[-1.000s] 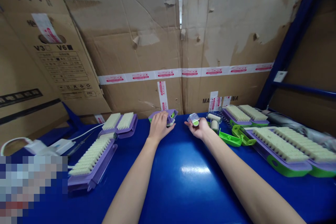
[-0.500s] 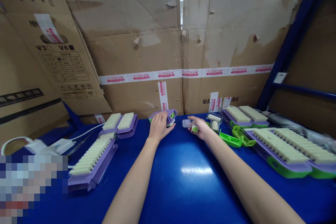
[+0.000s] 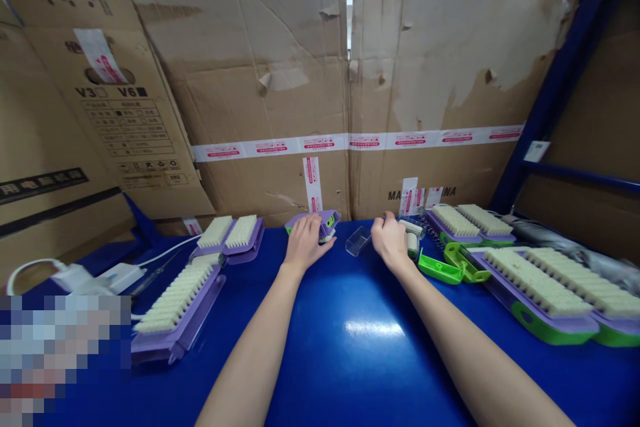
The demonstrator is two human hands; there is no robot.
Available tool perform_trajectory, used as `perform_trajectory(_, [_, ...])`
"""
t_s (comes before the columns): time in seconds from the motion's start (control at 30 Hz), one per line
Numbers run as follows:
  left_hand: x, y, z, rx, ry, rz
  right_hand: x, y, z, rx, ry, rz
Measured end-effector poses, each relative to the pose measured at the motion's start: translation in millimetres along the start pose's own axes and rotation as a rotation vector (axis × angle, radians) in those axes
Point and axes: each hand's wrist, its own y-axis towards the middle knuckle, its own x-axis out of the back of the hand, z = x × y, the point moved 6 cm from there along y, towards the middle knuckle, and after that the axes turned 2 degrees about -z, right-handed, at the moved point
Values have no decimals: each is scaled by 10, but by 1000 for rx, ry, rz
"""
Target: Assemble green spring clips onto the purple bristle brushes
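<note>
My left hand point(image 3: 304, 245) rests over a small purple and green brush-like piece point(image 3: 330, 219), its fingers curled round the top. White bristles show under the piece, by my thumb. My right hand point(image 3: 391, 242) is closed, knuckles up, at the back of the table; what its fingers hold, if anything, is hidden. Just left of it a clear plastic box point(image 3: 357, 241) lies on the blue surface. Behind and to its right are white cylinders point(image 3: 412, 241), partly covered by the hand. Bright green plastic parts point(image 3: 440, 268) lie close by on the right.
Purple brush blocks with cream bristles point(image 3: 175, 297) lie at left, near a white plug and cable point(image 3: 75, 277). More brush blocks with green sides point(image 3: 540, 280) are at right. Cardboard sheets point(image 3: 270, 93) wall the back of the blue table point(image 3: 350, 360).
The clear box, at my right hand's fingertips before, now lies apart on the table. The green-ended cylinder is out of sight. My right hand has turned knuckles up and closed.
</note>
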Motion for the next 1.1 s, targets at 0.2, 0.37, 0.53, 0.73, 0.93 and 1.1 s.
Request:
perform_trajectory(0.2, [9, 8, -28, -29, -40, -10, -35, 17, 1, 84, 153, -74])
perform_trajectory(0.37, [8, 22, -61, -53, -62, -9, -108, 4, 76, 330, 421, -139])
perform_trajectory(0.53, [7, 20, -65, -67, -80, -19, -240, 26, 34, 315, 498, -43])
perform_trajectory(0.73, [27, 18, -10, -20, -93, -61, -377, 8, 63, 282, 569, 141])
perform_trajectory(0.93, [47, 14, 60, 110, -122, -102, -470, -75, 176, 357, 642, 341])
perform_trajectory(1.1, [52, -2, 98, 192, -144, -111, -468, -175, 245, 213, 831, 544])
